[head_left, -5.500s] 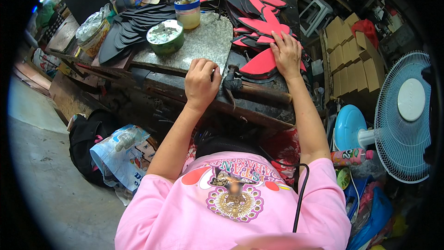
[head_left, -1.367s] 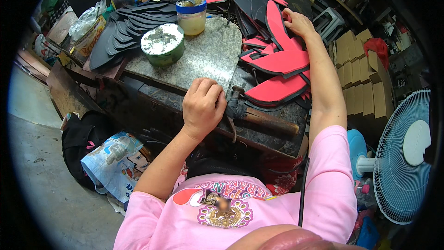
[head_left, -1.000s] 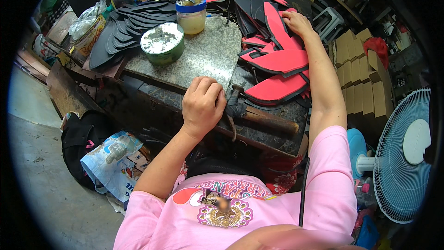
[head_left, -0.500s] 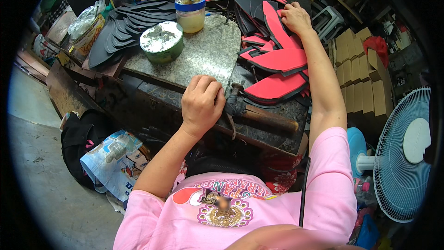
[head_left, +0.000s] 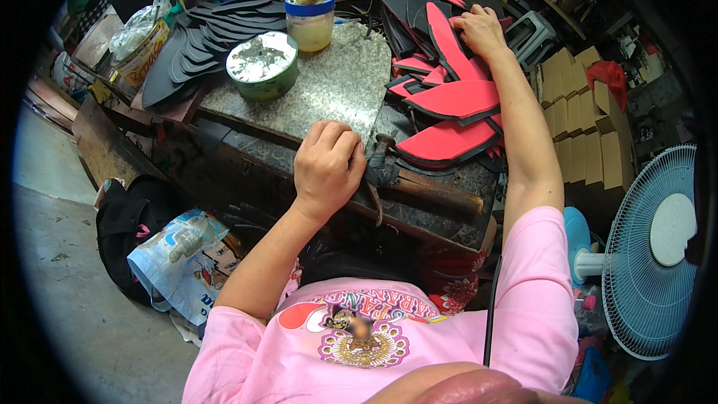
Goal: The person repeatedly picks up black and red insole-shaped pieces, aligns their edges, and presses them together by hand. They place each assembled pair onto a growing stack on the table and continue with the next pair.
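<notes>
My left hand (head_left: pixel 329 168) is curled closed at the front edge of the worktable, beside a dark, wrapped tool head (head_left: pixel 382 164); anything inside its fingers is hidden. Stretched to the far right, my right hand (head_left: pixel 481 30) has its fingers bent around a red piece at the back of a pile. The pile holds several pointed, sole-shaped foam pieces (head_left: pixel 454 97), red on top with black edges. More all-black foam pieces (head_left: pixel 404 7) stick up behind them. A green tub with a whitish top (head_left: pixel 262 67) and a blue-rimmed jar (head_left: pixel 310 24) stand on the grey stone slab (head_left: pixel 340 78).
Black sheets (head_left: pixel 187 56) lie fanned out at the left of the slab. A wooden bar (head_left: pixel 437 193) lies along the table's front. To the right are stacked cardboard boxes (head_left: pixel 591 116) and a standing fan (head_left: pixel 651 251). A bag (head_left: pixel 179 254) sits low at the left.
The view has shifted very slightly. Both hands hold nearly the same places, and the foam pieces look unmoved.
</notes>
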Tool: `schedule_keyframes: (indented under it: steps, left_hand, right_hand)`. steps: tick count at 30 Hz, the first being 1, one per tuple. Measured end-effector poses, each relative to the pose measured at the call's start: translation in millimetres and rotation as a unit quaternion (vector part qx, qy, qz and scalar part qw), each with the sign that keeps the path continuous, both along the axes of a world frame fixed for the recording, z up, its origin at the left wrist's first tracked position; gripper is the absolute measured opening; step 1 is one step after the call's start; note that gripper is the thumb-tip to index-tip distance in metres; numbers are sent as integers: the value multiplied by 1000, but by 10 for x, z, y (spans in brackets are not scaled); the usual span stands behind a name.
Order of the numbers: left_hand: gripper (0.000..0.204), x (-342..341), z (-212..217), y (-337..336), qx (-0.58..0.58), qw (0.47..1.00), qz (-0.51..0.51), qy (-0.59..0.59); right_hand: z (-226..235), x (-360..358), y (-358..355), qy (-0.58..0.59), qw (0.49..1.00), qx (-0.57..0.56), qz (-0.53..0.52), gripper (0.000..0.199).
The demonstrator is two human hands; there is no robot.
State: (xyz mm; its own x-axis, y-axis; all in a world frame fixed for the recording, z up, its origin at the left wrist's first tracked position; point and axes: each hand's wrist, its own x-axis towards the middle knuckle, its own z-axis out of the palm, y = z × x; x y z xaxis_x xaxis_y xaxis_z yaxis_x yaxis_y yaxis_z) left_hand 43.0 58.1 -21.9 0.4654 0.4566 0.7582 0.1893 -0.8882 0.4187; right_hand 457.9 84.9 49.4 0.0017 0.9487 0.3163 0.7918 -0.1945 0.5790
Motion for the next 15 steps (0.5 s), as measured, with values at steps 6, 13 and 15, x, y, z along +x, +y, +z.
schedule_keyframes:
  steps: [6, 13, 15]
  left_hand:
    - [10, -2, -3, 5, -1, 1000, -2, 1]
    - [10, -3, -5, 5, -2, 1000, -3, 3]
    - [10, -5, -6, 6, -1, 1000, -2, 5]
  right_hand:
    - [82, -60, -17, -24, 999, -33, -11, 22]
    - [132, -89, -84, -34, 998, -32, -37, 37]
    - [111, -66, -89, -18, 999, -23, -31, 35]
